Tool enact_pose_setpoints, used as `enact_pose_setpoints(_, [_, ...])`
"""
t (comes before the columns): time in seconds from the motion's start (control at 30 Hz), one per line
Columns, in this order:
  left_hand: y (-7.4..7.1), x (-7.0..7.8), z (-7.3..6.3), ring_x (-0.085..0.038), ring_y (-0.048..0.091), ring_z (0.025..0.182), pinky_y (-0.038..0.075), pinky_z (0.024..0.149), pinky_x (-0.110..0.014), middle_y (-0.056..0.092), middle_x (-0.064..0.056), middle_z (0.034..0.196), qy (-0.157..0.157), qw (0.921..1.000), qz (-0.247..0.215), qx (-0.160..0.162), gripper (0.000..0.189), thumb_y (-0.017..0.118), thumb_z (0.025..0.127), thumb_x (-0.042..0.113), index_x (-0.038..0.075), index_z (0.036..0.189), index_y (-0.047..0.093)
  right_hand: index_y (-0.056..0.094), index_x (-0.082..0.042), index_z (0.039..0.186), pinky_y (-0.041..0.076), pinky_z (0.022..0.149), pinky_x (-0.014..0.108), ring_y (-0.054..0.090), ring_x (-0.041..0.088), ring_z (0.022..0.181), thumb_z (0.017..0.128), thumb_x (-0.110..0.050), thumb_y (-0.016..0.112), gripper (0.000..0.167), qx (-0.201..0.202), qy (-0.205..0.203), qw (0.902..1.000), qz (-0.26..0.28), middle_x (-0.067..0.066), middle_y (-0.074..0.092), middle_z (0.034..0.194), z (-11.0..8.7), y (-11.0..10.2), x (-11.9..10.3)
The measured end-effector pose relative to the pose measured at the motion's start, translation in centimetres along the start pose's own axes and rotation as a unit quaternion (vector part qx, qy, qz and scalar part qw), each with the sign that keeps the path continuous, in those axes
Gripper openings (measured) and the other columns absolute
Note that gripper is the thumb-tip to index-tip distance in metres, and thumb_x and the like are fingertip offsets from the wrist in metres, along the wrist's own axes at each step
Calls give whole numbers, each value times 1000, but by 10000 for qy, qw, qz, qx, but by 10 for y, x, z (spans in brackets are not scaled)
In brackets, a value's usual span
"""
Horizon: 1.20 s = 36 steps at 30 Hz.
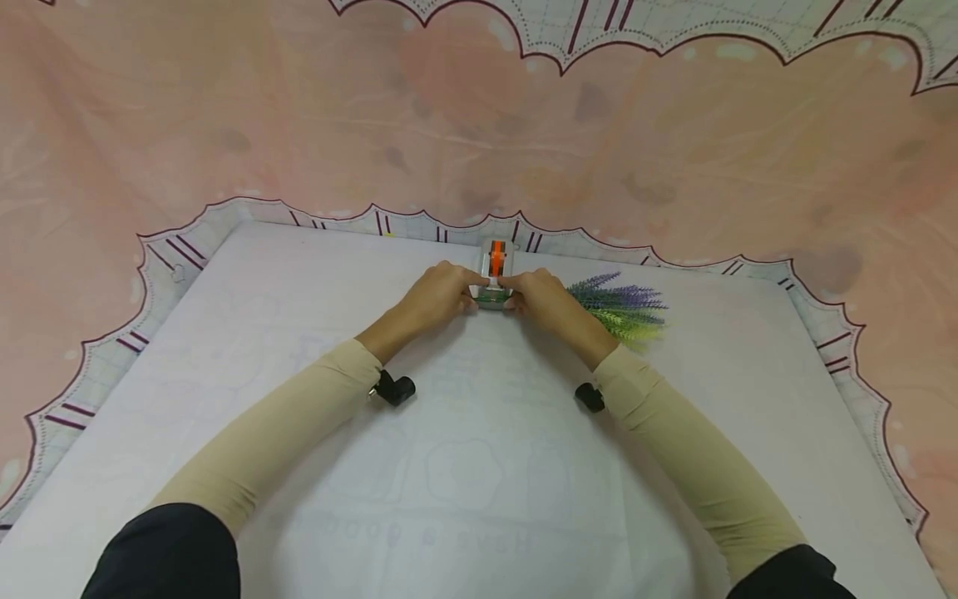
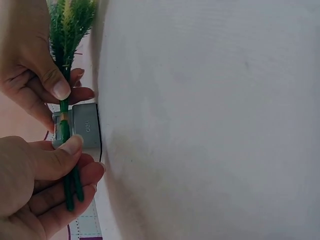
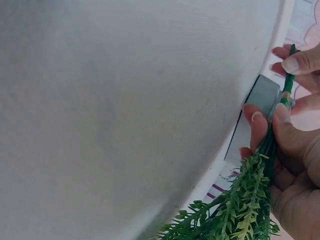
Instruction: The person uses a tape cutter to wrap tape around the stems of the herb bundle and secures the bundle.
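Observation:
Both hands hold an artificial lavender bunch [image 1: 624, 304] with purple tips and green leaves, lying sideways at the table's far edge. My left hand [image 1: 443, 293] pinches the lower ends of its green stems [image 2: 69, 187] between thumb and fingers. Closer to the leaves, my right hand [image 1: 550, 301] grips the stems with thumb and fingers. Between the two hands, a narrow brownish band [image 2: 64, 116] goes round the stems. Right behind that stretch stands a grey tape dispenser [image 2: 86, 127], marked "deli", with an orange roll [image 1: 497, 258] showing in the head view.
A white table [image 1: 464, 482] stretches under both forearms, its far edge just by the dispenser. Around it shows a scalloped, patterned cloth border [image 1: 180, 249], with peach patterned fabric [image 1: 299, 125] beyond. Dark wrist cameras [image 1: 394, 388] sit at both cuffs.

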State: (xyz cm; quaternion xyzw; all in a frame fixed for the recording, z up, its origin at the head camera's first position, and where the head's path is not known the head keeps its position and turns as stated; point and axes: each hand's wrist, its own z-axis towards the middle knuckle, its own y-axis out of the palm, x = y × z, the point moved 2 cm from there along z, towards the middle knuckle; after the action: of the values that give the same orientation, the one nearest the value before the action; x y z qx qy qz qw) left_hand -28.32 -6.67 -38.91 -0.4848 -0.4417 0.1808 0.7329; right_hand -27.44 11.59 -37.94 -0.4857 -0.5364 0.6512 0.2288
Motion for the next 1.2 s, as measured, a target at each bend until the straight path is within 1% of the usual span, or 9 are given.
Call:
enact_pose_setpoints(0.1, [0,-1,0,-22,74,89,59,83,-38,77,-13,104,41,10000,-69,-17,38,73,88,-5,3,125,72,61,-7,140,49,65,29,71,21,81,96,-2,67,44,37,-14,10000,39,14,76,104,-1,1,0])
enact_pose_setpoints(0.23, [1,-3,-1,-20,74,88,58,83,-37,77,-12,107,-9,9998,-186,-22,40,72,88,-6,4,127,71,61,-4,140,57,77,33,74,23,98,96,1,66,44,-44,-75,9998,176,13,75,112,0,1,3])
enact_pose_setpoints(0.43, [3,-4,-3,-19,74,87,58,82,-36,77,-12,105,-34,9995,-297,-104,45,69,87,-11,3,131,68,57,-2,125,57,79,37,71,24,95,99,-6,65,28,-241,92,9981,565,14,74,107,0,0,6])
enact_pose_setpoints(0.6, [3,-5,-5,-19,73,86,58,83,-37,77,-10,96,-187,9991,-325,-185,52,74,88,-4,5,138,63,54,-2,124,56,81,39,70,26,96,95,-16,72,37,-299,271,9967,698,15,73,107,0,1,6])
enact_pose_setpoints(0.73, [3,-5,-8,-20,73,88,56,87,-39,77,-8,92,-295,9984,-435,-222,62,78,87,1,3,144,55,56,-4,122,55,77,39,68,24,89,90,-26,79,44,-284,404,9987,137,10,71,103,-4,1,4])
enact_pose_setpoints(0.83, [4,-5,-11,-20,72,88,56,88,-40,77,-8,92,-303,9981,-488,-219,62,79,86,1,2,144,55,65,-7,114,54,74,39,64,20,84,88,-32,81,39,-260,357,9976,-537,6,69,99,-9,0,3])
enact_pose_setpoints(0.9, [4,-6,-12,-21,71,87,56,87,-39,76,-9,91,-265,9983,-482,-201,59,79,86,1,1,141,58,70,-10,109,53,74,40,64,19,84,89,-33,80,32,-241,285,9961,-796,3,70,98,-12,-1,2])
enact_pose_setpoints(1.03, [4,-7,-15,-23,68,86,54,85,-40,74,-11,89,-276,9985,-431,-211,54,80,85,2,0,136,62,74,-12,105,53,70,39,65,17,79,91,-33,77,25,-242,98,9961,-838,1,73,95,-16,1,1])
enact_pose_setpoints(1.2, [1,-10,-20,-24,66,88,52,88,-42,73,-10,91,-458,9982,-308,-244,54,81,85,6,1,135,62,75,-13,104,52,66,36,63,15,74,93,-36,75,26,-378,-115,9961,-788,0,73,94,-17,5,0])
